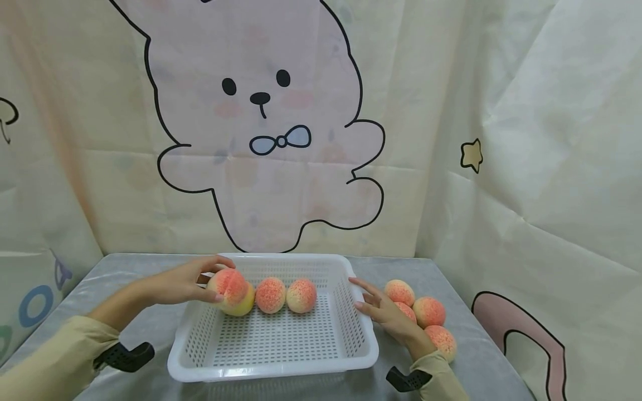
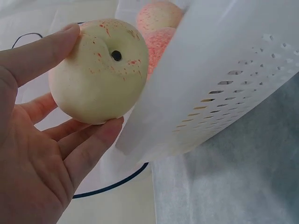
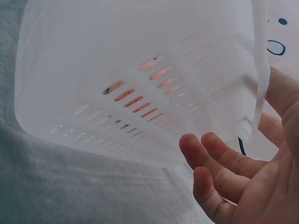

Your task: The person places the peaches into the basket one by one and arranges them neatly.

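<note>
My left hand [image 1: 193, 281] grips a peach [image 1: 225, 285] between thumb and fingers, over the left side of a white slotted basket [image 1: 273, 370]. Its pale underside with a dark hole faces the left wrist camera, beside the basket's outer wall [image 2: 224, 56]. A yellow fruit [image 1: 244, 305] shows partly behind that peach, inside the basket. To its right lie two speckled peaches, one redder [image 1: 271, 295] and one paler [image 1: 301, 296]. My right hand [image 1: 388, 312] touches the basket's right rim with thumb and forefinger; the other fingers [image 3: 219, 172] bend loosely outside the wall.
Several peaches [image 1: 429, 312] lie grouped on the grey-covered table [image 1: 401, 267], right of the basket and partly behind my right hand. A pale curtain with a cartoon bear [image 1: 271, 184] hangs behind the table, and another printed curtain [image 1: 541, 184] hangs on the right.
</note>
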Available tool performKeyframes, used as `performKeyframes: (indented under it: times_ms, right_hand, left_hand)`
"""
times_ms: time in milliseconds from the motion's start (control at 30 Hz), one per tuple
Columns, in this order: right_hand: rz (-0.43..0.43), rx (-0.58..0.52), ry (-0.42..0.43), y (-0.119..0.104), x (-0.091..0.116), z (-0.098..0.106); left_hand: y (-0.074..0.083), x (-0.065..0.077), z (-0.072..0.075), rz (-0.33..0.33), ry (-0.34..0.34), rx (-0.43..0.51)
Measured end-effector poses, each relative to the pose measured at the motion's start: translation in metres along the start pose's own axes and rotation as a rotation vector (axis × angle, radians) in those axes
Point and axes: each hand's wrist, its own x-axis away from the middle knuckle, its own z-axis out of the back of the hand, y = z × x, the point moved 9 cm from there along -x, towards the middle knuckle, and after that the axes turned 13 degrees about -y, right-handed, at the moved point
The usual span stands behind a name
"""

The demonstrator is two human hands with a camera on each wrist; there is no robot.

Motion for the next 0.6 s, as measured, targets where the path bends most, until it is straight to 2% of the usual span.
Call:
performKeyframes:
  times_ms: [267, 600]
  right_hand:
    - [-0.014, 0.011, 0.019, 0.0, 0.001, 0.001]
    - [-0.006, 0.008, 0.003, 0.0, -0.001, 0.0]
  left_hand:
    - [0.005, -0.013, -0.014, 0.023, -0.05, -0.006]
    - [0.001, -0.026, -0.025, 0.112, -0.072, -0.048]
